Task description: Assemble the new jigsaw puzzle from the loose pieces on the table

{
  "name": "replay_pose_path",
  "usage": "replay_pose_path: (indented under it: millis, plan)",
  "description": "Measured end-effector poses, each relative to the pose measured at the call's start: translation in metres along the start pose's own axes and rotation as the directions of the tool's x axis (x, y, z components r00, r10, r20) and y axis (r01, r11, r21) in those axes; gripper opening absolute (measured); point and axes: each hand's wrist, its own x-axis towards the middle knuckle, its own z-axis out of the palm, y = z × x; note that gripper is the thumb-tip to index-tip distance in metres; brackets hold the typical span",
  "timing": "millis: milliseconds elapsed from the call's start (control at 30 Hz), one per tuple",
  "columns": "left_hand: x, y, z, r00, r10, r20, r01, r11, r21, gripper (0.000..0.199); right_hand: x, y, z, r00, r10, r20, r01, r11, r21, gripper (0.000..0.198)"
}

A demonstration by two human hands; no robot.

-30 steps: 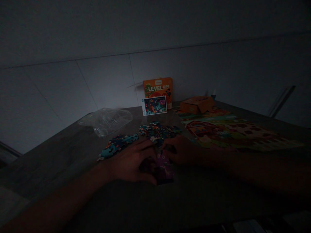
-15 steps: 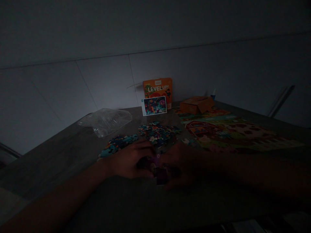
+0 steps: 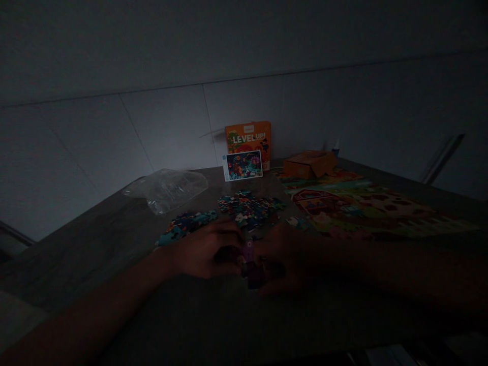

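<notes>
- Hands meet low on the table (image 3: 114, 244): left hand (image 3: 202, 251) and right hand (image 3: 284, 256) both press fingertips onto a purple puzzle chunk (image 3: 250, 264) lying between them; the dim light hides how firmly they grip.
- Loose pieces (image 3: 249, 206) lie just beyond the fingers.
- Plastic bag (image 3: 165, 188) sits farther off, beyond the left hand.
- Orange box (image 3: 247, 138) stands well beyond both hands.

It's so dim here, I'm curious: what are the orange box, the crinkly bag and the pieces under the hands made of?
Orange box: likely printed cardboard, flat matte panels. Bag: clear thin plastic, crumpled, faint sheen. Purple pieces between the left hand and right hand: probably printed card; too dark to confirm.
</notes>
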Motion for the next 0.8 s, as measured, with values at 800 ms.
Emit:
replay_pose_path:
  millis: [800]
  plan:
    - [-0.0015,0.0054,-0.0072,0.994,-0.076,0.077,0.076,0.997,0.004,0.013,-0.001,0.0059,-0.001,0.922,0.141,-0.359,-0.07,0.977,0.203,0.021]
